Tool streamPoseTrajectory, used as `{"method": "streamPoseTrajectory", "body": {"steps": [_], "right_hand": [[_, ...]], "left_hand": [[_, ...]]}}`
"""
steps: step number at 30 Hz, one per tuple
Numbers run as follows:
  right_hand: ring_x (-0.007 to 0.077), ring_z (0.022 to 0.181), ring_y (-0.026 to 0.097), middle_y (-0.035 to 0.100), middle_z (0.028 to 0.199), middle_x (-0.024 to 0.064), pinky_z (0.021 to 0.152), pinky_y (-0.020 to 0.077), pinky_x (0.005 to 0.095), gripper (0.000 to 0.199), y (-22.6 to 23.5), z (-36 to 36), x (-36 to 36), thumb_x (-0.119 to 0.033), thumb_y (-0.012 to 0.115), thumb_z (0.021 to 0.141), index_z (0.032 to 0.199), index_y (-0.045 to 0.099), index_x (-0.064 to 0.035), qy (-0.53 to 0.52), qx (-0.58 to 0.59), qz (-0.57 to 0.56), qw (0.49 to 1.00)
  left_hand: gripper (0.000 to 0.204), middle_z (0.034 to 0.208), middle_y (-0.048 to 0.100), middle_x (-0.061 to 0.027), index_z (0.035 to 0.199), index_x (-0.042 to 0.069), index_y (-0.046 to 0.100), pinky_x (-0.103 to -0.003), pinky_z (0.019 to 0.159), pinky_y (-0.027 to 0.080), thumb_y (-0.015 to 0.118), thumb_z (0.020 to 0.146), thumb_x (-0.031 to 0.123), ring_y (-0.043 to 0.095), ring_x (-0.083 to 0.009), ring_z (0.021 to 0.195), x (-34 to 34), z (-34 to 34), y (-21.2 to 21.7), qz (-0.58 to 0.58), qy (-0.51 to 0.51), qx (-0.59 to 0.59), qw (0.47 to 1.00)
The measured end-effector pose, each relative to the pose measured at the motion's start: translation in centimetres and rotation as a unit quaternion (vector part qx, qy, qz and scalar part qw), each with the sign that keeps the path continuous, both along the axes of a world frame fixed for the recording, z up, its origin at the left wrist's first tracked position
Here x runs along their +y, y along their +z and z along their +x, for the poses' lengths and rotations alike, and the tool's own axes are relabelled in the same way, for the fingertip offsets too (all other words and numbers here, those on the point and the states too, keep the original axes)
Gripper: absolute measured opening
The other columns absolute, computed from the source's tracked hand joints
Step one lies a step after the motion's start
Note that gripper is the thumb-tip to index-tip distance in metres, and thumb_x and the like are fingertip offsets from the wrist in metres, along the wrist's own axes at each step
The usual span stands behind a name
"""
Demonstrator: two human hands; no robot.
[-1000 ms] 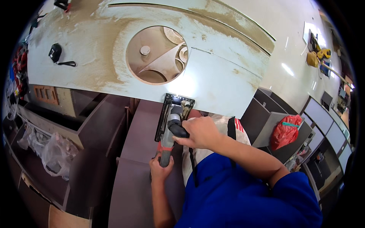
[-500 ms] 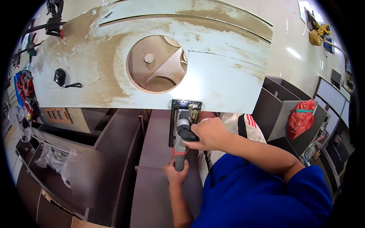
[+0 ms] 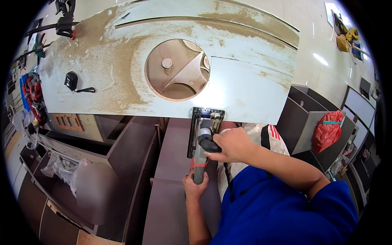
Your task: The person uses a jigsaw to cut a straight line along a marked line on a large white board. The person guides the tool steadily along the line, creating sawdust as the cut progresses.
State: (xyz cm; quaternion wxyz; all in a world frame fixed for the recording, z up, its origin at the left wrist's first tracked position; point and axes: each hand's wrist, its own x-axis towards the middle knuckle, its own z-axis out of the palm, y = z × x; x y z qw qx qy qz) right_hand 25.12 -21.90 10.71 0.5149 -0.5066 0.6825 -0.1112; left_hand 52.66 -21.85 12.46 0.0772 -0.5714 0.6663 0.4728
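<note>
A grey and red handheld power saw (image 3: 200, 157) with a flat black base plate sits at the near edge of a pale, dust-covered board (image 3: 249, 94). A light glows at the front of the base plate, which meets the board's edge; the blade is hidden. My left hand (image 3: 195, 185) is wrapped round the rear grip of the saw. My right hand (image 3: 234, 143) is closed on its upper part, beside a black elbow piece. Left of the saw, the board has a large round cut-out (image 3: 177, 99). A thin dark line runs across the board right of that hole.
A black tape measure (image 3: 71, 81) lies on the board's left part, and a clamp (image 3: 64, 25) stands at its far left corner. Dark cabinet carcasses (image 3: 134, 139) stand below left. A red plastic bag (image 3: 328, 130) hangs on a cabinet at the right.
The whole view has shifted slightly, so everything appears a little further right. Against the board, the saw and both hands stay in nearly the same place.
</note>
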Motion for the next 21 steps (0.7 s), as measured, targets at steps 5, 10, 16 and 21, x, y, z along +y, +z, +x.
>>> {"method": "streamPoseTrajectory", "body": {"steps": [5,10,16,21], "right_hand": [[0.0345,0.059,0.063,0.059,0.061,0.0132,0.055,0.0485,0.0464,0.057,-0.1,0.0,0.0,-0.061,0.070,0.084,0.073,0.063,-0.0050,-0.005,0.000,-0.004,1.000],[0.0344,0.061,0.064,0.060,0.062,0.0133,0.055,0.0489,0.0464,0.056,0.0,-0.2,-0.1,-0.060,0.070,0.084,0.073,0.063,-0.0056,-0.005,0.001,-0.002,1.000],[0.0355,0.057,0.067,0.066,0.062,0.0150,0.052,0.0520,0.0446,0.058,-0.2,-0.4,-0.1,-0.063,0.065,0.087,0.073,0.066,-0.0062,-0.007,0.008,-0.033,0.999],[0.0350,0.057,0.067,0.066,0.061,0.0148,0.052,0.0519,0.0445,0.057,-0.1,-0.6,-0.3,-0.062,0.065,0.087,0.073,0.066,-0.0065,-0.003,0.009,-0.029,1.000]], "left_hand": [[0.024,0.064,0.064,-0.0166,0.088,0.001,0.069,-0.042,0.060,0.054,0.080,0.079,0.020,0.067,-0.0363,0.057,-0.1,-0.1,0.1,-0.002,0.000,-0.002,1.000],[0.023,0.064,0.064,-0.0173,0.088,0.000,0.069,-0.041,0.060,0.054,0.080,0.079,0.019,0.068,-0.0366,0.058,-0.2,-0.4,0.2,0.000,0.005,-0.002,1.000],[0.023,0.065,0.065,-0.0172,0.089,0.001,0.070,-0.041,0.060,0.054,0.079,0.079,0.019,0.068,-0.0361,0.058,-0.2,-0.5,0.2,0.015,0.006,-0.007,1.000],[0.023,0.066,0.065,-0.0174,0.089,0.002,0.069,-0.042,0.059,0.054,0.079,0.080,0.020,0.069,-0.0364,0.059,-0.2,-0.9,0.2,0.018,0.016,0.005,1.000]]}}
